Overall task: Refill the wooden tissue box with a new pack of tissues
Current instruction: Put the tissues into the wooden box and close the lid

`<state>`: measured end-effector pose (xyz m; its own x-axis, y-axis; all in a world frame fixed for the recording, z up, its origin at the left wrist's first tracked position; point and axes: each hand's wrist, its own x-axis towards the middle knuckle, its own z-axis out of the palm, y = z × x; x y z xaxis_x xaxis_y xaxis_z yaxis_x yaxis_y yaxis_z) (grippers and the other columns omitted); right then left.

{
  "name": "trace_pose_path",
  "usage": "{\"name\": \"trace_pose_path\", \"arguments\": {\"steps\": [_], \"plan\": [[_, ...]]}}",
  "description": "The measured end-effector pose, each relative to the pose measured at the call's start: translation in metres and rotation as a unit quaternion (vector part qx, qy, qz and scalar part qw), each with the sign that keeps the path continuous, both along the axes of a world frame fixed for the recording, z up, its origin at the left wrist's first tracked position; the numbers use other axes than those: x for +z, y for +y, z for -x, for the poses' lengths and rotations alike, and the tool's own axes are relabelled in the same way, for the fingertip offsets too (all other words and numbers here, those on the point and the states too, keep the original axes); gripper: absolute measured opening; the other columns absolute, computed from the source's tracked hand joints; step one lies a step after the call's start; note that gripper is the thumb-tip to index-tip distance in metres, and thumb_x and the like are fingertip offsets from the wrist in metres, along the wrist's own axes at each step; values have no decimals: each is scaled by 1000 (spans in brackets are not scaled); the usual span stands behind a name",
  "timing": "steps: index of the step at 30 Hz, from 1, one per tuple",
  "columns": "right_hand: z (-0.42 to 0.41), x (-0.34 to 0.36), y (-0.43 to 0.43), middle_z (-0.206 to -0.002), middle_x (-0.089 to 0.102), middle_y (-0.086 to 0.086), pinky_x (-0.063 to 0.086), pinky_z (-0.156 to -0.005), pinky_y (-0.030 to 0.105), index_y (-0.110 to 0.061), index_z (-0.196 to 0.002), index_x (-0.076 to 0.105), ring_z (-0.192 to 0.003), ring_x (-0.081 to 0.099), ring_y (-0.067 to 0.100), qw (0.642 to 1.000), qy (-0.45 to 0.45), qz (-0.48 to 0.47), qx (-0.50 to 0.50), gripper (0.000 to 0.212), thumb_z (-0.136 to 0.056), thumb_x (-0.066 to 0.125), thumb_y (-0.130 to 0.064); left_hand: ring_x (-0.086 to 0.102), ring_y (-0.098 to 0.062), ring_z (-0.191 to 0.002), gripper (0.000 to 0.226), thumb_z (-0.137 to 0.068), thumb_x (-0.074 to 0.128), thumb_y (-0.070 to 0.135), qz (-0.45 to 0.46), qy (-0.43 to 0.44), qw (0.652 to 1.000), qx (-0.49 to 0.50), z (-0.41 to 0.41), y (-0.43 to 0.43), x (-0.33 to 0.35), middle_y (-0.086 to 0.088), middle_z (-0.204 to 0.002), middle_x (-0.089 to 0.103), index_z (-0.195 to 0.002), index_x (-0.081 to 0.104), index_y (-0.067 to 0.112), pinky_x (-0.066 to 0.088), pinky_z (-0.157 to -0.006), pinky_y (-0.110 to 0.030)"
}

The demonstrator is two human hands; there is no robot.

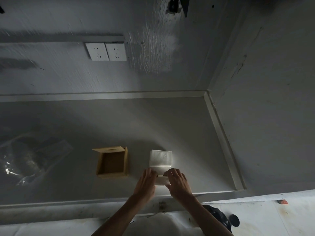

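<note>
Both hands, left (146,180) & right (177,182), grip the tissue pack (160,161) at its near end; pack's long axis runs 12–6. Open wooden box (111,163) sits at approx. 9 o'clock, left hand nearer.

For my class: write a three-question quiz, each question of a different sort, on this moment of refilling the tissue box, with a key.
1. True or false: the wooden tissue box already holds tissues.
2. Multiple choice: both hands are on A) the box lid, B) the tissue pack, C) the wall sockets.
3. Fill in: as the person sees it, the box stands to the ___ of the pack.

Key
1. False: the box is open and empty inside.
2. B: the left hand and the right hand both hold the pack's near end.
3. Left.
</note>
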<state>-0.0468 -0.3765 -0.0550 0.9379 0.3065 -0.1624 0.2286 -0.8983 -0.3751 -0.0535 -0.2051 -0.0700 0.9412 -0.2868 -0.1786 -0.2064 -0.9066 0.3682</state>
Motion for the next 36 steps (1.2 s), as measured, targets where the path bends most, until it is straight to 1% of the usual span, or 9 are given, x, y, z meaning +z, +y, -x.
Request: {"name": "trace_pose_path", "arguments": {"steps": [6, 11, 17, 22, 24, 27, 30, 34, 36], "plan": [[2, 3, 14, -106, 72, -2, 56, -89, 30, -17, -112, 71, -95, 70, 17, 997, -70, 19, 39, 73, -44, 95, -28, 35, -16, -138, 58, -97, 52, 21, 3, 3, 1000, -26, 1, 1, -6, -6, -149, 38, -148, 26, 9, 31, -114, -23], [-1, 12, 24, -67, 70, -9, 57, -64, 17, -24, -75, 76, -58, 67, 7, 995, -63, 48, 61, 56, -24, 98, -24, 46, -19, -131, 45, -96, 56, 18, 23, 29, 999, -13, -3, 8, -3, -8, -140, 51, -138, 45, 9, 37, -110, -28], [4, 10, 31, -84, 76, -5, 61, -80, 31, -16, -94, 79, -77, 74, 11, 989, -56, 88, 101, 74, -25, 98, -36, 55, -18, -126, 52, -92, 63, 17, 90, 86, 992, -2, -4, 11, 0, -8, -137, 58, -140, 46, 12, 42, -108, -29], [-4, 13, 32, -70, 72, -10, 56, -58, 16, -23, -102, 78, -58, 68, 6, 990, -21, 100, 98, 75, -30, 100, -28, 54, -20, -129, 61, -95, 60, 19, 142, 116, 982, 39, 1, 25, 13, -9, -143, 53, -149, 33, 14, 42, -109, -32], [-9, 17, 26, -79, 73, -8, 56, -60, 20, -25, -107, 76, -66, 70, 10, 991, -18, 85, 97, 65, -45, 97, -26, 59, -20, -122, 55, -98, 54, 24, 128, 46, 989, 54, 6, 42, 29, -8, -137, 58, -149, 35, 15, 48, -103, -35], [-24, 21, 24, -125, 66, -6, 49, -93, 30, -30, -139, 50, -112, 64, 18, 991, 85, 63, 85, 55, -87, 69, -27, 66, -12, -88, 30, -98, 48, 24, 173, -167, 967, 84, 10, 82, 63, -4, -100, 72, -122, 62, 15, 57, -74, -31], [-46, 39, 38, -145, 48, -20, 38, -109, 27, -30, -147, 39, -135, 48, 13, 979, 196, -26, 54, 57, -94, 61, -26, 57, -9, -91, 29, -96, 46, 28, 218, -277, 915, 195, 0, 143, 86, -8, -100, 65, -119, 56, 13, 50, -79, -23], [-75, 77, 91, -155, 38, -8, 30, -117, 30, -29, -149, 34, -143, 36, 13, 956, 271, -93, 68, 59, -97, 59, -24, 39, -27, -132, 66, -91, 56, 36, 235, -94, 935, 249, -36, 215, 85, -18, -142, 40, -142, 37, -2, 35, -108, -39], [-85, 94, 126, -153, 43, -2, 32, -118, 36, -24, -149, 35, -142, 39, 14, 948, 285, -123, 76, 61, -95, 62, -18, 37, -32, -138, 56, -93, 63, 17, 221, -17, 959, 176, -56, 230, 74, -20, -146, 41, -140, 42, -3, 30, -115, -42]]}}
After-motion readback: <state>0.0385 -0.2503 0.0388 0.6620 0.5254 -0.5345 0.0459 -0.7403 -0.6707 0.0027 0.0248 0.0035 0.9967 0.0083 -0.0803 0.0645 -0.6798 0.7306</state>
